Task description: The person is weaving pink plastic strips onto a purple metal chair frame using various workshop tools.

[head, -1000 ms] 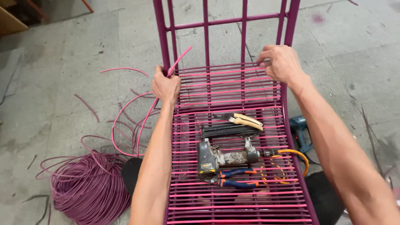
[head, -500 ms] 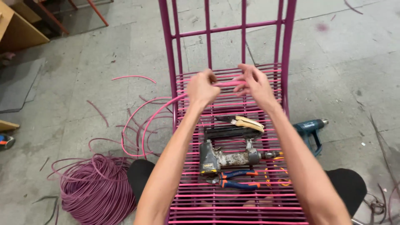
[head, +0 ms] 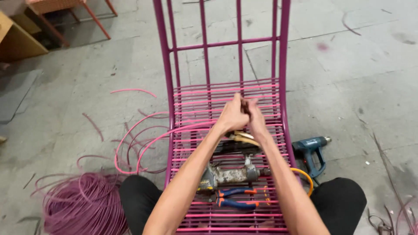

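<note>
Carrier one, as I see it from the head camera: grey concrete floor (head: 370,87), stained and cracked. Directly on it I log a magenta metal chair frame (head: 285,65), a coil of purple cord (head: 80,204) by the frame's near left corner, loose pink cord strands (head: 130,130) along its left edge, a blue heat gun (head: 310,150) just off its right edge, and wooden furniture (head: 26,39) at the far left.

Carrier two: the frame's woven pink seat (head: 191,98). On it I log a grey staple gun (head: 228,176) near the front edge, blue-handled pliers (head: 235,198) just in front of it, and a dark tool (head: 237,146) behind.
</note>
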